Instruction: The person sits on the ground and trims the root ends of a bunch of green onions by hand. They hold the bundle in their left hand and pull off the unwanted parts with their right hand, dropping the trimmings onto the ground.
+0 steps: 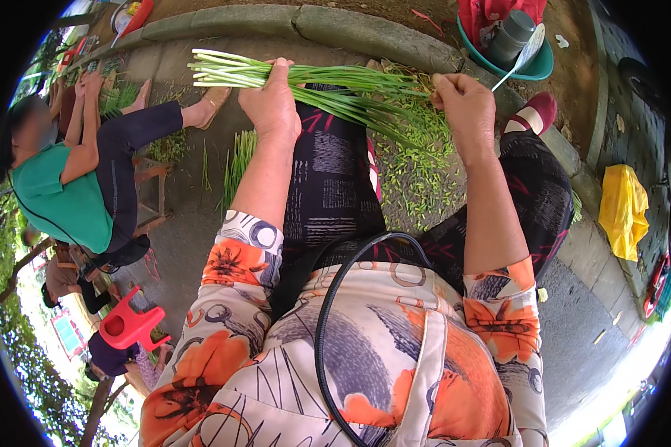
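Note:
My left hand point(271, 103) grips a bundle of long, chive-like green stalks point(335, 74) near their white ends, above my left thigh. The white ends point left and the green blades stretch right, some drooping. My right hand point(468, 106) has its thumb and fingers pinched together at the far tips of the upper blades. Below the blades, short green and yellowish trimmings point(419, 179) are scattered on the pavement between my legs. More long stalks point(239, 162) lie on the ground left of my left forearm, which partly hides them.
A teal basin point(547, 60) holding a grey flask point(511, 39), a red bag point(481, 17) and a pale fan stands beyond the stone kerb point(246, 23). Right lies a yellow plastic bag point(623, 212). A person in green point(61, 190) sits left, near a red plastic stool point(131, 321).

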Available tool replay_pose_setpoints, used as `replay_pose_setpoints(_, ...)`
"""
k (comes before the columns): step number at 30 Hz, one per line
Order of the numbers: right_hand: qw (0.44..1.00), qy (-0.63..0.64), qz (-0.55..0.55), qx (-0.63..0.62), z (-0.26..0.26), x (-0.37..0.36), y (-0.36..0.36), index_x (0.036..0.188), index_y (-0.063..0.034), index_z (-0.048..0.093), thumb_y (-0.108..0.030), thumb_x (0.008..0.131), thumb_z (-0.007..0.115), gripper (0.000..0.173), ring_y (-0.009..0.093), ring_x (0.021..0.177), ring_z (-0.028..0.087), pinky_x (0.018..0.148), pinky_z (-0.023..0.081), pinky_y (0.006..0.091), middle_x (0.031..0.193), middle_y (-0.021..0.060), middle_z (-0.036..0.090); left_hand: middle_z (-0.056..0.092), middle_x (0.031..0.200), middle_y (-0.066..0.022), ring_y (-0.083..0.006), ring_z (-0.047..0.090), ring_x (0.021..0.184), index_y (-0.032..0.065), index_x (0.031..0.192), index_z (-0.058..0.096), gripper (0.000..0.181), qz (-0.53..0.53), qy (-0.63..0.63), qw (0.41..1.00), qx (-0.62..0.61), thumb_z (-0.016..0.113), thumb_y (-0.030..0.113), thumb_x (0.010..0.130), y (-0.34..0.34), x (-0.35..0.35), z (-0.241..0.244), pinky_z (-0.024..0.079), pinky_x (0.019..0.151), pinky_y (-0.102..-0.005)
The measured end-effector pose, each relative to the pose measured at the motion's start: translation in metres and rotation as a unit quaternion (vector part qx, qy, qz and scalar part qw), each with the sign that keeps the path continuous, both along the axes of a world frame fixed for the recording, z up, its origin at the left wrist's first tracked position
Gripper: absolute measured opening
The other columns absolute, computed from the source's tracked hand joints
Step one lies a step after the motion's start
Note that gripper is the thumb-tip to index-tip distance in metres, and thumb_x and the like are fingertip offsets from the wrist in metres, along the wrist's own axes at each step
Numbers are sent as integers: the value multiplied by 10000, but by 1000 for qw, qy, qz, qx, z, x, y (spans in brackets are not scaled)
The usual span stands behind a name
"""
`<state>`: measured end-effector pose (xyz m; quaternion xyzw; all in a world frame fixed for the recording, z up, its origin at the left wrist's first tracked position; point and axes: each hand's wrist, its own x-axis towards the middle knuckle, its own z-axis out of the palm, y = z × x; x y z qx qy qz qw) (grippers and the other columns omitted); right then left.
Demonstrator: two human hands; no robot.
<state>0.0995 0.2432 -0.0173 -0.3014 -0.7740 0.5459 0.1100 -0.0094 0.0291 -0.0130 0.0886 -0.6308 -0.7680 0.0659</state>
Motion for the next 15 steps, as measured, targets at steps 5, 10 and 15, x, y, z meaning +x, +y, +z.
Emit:
replay_pose_setpoints(5,966,-5,48,255,11,7,-14,887,-99,669,-205,797,548,184,320,818,617,731,492,396,890,100,647,607,801,-133,-185,592,650,-51,855,542,64,-7,4,1000,-12,587,-23,819,-2,-1,0,513,518,-299)
replay_pose_setpoints(10,974,18,105,201,28,6,-36,844,-104,654,-223,777,592,150,297,778,617,693,491,398,863,80,639,608,796,-127,-175,589,658,-48,853,546,68,-18,2,1000,-25,593,-17,814,0,-2,0,513,527,-296)
replay_pose_setpoints(15,960,0,128,249,13,3,-43,910,-81,643,-241,792,593,205,267,788,620,702,486,373,885,91,641,615,801,-117,-168,590,675,-37,838,556,53,-19,14,999,-29,594,-13,810,5,0,-1,508,550,-293)
